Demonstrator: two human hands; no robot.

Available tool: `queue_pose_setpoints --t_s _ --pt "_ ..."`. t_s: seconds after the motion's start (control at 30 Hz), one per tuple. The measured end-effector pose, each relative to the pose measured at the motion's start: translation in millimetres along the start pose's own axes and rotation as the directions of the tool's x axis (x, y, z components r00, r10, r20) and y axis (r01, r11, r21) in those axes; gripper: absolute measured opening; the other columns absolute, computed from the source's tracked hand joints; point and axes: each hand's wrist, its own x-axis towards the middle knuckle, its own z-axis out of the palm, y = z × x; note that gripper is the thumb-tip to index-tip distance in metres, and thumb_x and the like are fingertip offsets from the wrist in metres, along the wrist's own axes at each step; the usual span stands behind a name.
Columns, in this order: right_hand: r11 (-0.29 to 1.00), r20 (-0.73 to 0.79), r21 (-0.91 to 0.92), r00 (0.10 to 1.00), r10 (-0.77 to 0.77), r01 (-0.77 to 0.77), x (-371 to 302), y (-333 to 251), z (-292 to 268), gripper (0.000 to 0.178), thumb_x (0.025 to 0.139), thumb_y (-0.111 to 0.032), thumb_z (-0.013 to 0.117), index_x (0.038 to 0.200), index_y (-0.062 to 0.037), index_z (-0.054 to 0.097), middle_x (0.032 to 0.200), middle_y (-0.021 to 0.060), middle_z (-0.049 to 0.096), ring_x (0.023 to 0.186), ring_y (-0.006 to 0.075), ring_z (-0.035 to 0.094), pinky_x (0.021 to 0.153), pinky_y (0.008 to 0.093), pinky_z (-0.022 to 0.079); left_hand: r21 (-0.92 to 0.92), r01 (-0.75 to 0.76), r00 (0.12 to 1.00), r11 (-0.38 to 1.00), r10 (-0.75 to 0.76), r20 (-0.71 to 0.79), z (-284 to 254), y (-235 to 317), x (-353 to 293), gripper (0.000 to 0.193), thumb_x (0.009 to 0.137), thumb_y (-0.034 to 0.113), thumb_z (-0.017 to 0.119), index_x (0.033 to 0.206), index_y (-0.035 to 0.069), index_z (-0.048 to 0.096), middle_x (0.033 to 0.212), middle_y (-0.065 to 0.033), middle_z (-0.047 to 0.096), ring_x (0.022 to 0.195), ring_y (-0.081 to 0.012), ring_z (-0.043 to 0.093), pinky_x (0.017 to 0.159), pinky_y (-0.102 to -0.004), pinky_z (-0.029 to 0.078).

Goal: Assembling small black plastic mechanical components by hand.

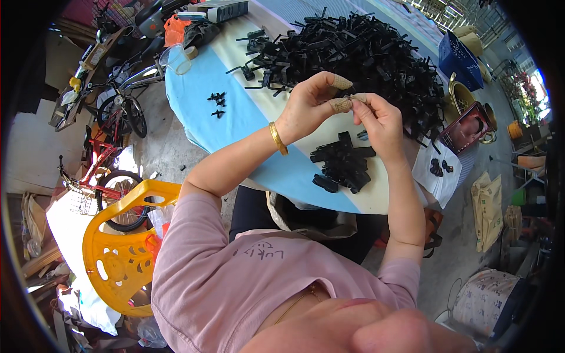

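Note:
My left hand (306,109) and my right hand (381,120) meet above the table. Thumb and forefinger are pinched on each, tip to tip, around something too small to make out. Tan wraps cover the left thumb and forefinger, and a gold bangle circles that wrist. Beyond my hands spreads a large heap of black strap-like plastic pieces (359,53). Closer to me, below the hands, lies a smaller pile of black pieces (343,165). A few small black bits (217,100) rest on the blue part of the tablecloth (200,126) at the left.
To the right, a phone (467,127) leans by a brass-coloured pot (461,97), near a white sheet (425,176) bearing black pieces. A blue box (460,59) stands behind. A yellow plastic chair (115,267) and a red bicycle (100,159) are at my left.

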Motion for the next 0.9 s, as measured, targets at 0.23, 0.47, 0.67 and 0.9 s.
queue_pose_setpoints --t_s 0.23,0.47,0.67,0.9 --pt "0.964 0.070 0.146 0.974 0.214 -0.222 1 -4 2 0.013 0.088 -0.012 0.052 0.087 -0.0013 0.059 0.061 -0.0034 0.050 0.050 0.0004 0.036 0.045 0.0153 0.026 0.341 -0.149 0.982 0.928 0.180 -0.061 2 5 -10 0.022 0.078 0.000 0.062 0.099 -0.001 0.055 0.092 -0.0043 0.061 0.084 -0.0106 0.059 0.078 -0.0240 0.048" --pt "0.978 0.072 0.121 0.984 0.162 -0.170 3 0 -3 0.012 0.087 -0.013 0.054 0.090 -0.0022 0.058 0.061 -0.0048 0.049 0.054 -0.0005 0.037 0.047 0.0142 0.028 0.440 -0.286 0.949 0.851 0.316 0.005 4 2 -3 0.029 0.077 0.001 0.063 0.104 0.002 0.054 0.092 -0.0094 0.063 0.081 -0.0156 0.062 0.069 -0.0259 0.050" --pt "0.993 -0.071 -0.062 0.992 -0.102 0.098 1 -14 -8 0.015 0.077 -0.005 0.066 0.089 -0.0002 0.059 0.073 -0.0029 0.058 0.063 0.0005 0.047 0.056 0.0137 0.038 -0.578 0.154 0.985 0.802 -0.168 0.029 -9 13 9 0.030 0.092 0.011 0.040 0.121 0.003 0.036 0.105 -0.0161 0.054 0.094 -0.0269 0.060 0.083 -0.0339 0.050" --pt "0.952 -0.114 -0.071 0.946 -0.304 0.298 -4 -10 -5 0.014 0.075 -0.004 0.068 0.084 0.0013 0.058 0.074 -0.0003 0.061 0.065 0.0031 0.053 0.057 0.0160 0.042 -0.600 0.354 0.935 0.717 -0.276 0.223 -9 2 7 0.035 0.092 0.011 0.041 0.125 0.001 0.038 0.109 -0.0111 0.052 0.095 -0.0181 0.057 0.083 -0.0325 0.051"
